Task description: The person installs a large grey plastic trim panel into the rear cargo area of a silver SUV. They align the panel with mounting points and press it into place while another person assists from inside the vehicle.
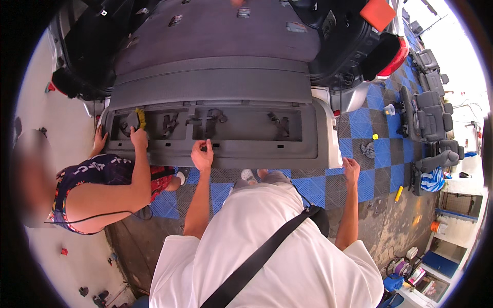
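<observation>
Panel [246,155] right here in front of me, below vehicle's open rear: wide, dull dark grey, rounded corners. Two sunken recesses [249,129], left and right, dark fittings [213,122] sitting inside. Small black slots [280,147] along near rim, pale edge [334,149] at right. My left hand [202,155] at near rim, fingers curled; can't tell if gripping anything. My right hand [351,169] just beside near right corner, fingers bent, grip unclear. Co-worker's hand [138,137] over left recess, gripping yellow-bristled brush [140,119].
</observation>
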A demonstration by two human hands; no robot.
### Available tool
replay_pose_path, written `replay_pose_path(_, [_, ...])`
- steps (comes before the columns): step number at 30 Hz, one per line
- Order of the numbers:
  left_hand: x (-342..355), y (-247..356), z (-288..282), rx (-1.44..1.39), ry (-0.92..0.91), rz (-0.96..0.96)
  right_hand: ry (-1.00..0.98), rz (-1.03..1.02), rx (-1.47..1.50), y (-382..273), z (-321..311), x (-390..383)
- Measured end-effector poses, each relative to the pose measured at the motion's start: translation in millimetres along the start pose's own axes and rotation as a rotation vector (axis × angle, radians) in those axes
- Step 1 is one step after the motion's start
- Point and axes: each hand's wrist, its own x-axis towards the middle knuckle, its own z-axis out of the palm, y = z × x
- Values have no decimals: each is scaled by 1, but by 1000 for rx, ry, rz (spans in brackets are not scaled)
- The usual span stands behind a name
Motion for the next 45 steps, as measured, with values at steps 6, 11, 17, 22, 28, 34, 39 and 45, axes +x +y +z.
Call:
replay_pose_path(6, [0,-1,-2,-18,0,36,169,-300,24,-6,59,-18])
replay_pose_path(11, [-1,-3,1,0,-2,60,10,-580,-251,-52,121,-40])
replay_pose_path(17, [0,-3,0,124,-58,63,-240,-928,-489,-129,216,-28])
replay_pose_path(22, [-1,-3,-1,111,-17,93,-228,-675,-732,-158,283,16])
replay_pose_path(28, [-4,-4,0,85,-18,40,-440,-435,-591,-137,306,40])
replay_pose_path(34, [-6,-1,0,148,-11,51,-401,-654,-325,-118,274,29])
replay_pose_path(39, [-7,3,-2,189,-60,-1,-447,-577,-189,-122,262,25])
replay_pose_path(45, [-7,1,0,182,-19,23,-692,-546,-10,-153,256,12])
